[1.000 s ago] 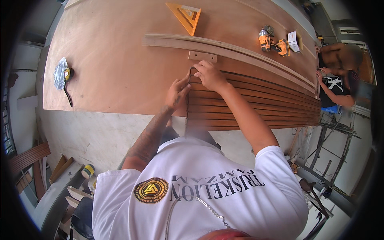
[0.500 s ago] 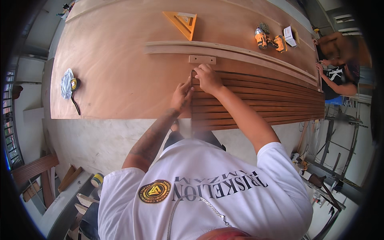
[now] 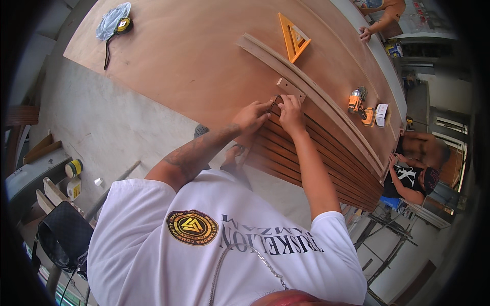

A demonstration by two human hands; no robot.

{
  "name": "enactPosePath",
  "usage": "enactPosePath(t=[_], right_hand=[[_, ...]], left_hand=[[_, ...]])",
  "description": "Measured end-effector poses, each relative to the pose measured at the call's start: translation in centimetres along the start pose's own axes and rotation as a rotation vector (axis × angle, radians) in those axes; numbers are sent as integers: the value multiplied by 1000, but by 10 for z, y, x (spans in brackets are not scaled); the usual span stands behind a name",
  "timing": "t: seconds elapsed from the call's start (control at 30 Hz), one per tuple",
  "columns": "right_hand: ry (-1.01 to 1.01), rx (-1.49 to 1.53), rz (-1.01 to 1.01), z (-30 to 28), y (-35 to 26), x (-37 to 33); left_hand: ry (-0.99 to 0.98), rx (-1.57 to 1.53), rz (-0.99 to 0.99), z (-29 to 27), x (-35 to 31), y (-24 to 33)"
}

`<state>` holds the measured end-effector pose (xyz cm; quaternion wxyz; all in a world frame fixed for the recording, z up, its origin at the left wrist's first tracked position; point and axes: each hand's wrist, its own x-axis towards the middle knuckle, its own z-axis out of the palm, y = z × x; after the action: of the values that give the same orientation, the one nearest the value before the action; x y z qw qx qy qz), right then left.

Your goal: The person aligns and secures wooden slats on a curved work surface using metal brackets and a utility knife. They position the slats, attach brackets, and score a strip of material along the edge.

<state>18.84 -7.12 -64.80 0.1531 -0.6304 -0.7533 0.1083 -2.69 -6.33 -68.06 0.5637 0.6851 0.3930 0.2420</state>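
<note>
A thin dark, bent strip point(image 3: 276, 99) arches between my two hands at the end of a brown slatted wooden panel point(image 3: 332, 158). My left hand point(image 3: 253, 117) pinches one side of it, fingers pointing right. My right hand point(image 3: 292, 113) is closed on its other side, over the panel's corner. Fingers hide the strip's ends, and I cannot tell whether it is fixed to the panel. Just beyond my right fingertips lies a small wooden block point(image 3: 291, 88) with holes. Long pale wooden battens point(image 3: 311, 81) run alongside the panel.
A large wooden worktop point(image 3: 189, 66) carries a yellow triangular square point(image 3: 293, 41), an orange cordless drill point(image 3: 361, 109), a small white box point(image 3: 381, 115), and a tape measure point(image 3: 123, 25) beside a pale plastic bag point(image 3: 111, 21). Other people's hands point(image 3: 365, 34) rest at the far and right edges.
The view has turned, so the worktop now slants down to the right. Both hands stay at the panel's end, with the dark strip's loop showing wider between them. Another person's hand appears at upper right.
</note>
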Motion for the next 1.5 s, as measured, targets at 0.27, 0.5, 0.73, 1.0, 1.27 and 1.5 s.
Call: enactPosePath(t=[0.27,0.5,0.73,1.0,1.27,1.5], right_hand=[[-18,-122,-77,-5,-1,-3],[1,-133,-88,-4,1,-5],[3,-91,-62,-4,0,-6],[11,-75,-68,-1,1,-6],[18,-87,-81,-2,1,-5],[48,-94,-101,2,3,-4]], left_hand=[[11,-69,86,0,2,-4],[0,-69,80,1,1,-7],[16,-65,80,3,4,-8],[0,-52,52,0,3,-6],[0,-25,72,1,4,-8],[19,-2,65,5,1,-2]])
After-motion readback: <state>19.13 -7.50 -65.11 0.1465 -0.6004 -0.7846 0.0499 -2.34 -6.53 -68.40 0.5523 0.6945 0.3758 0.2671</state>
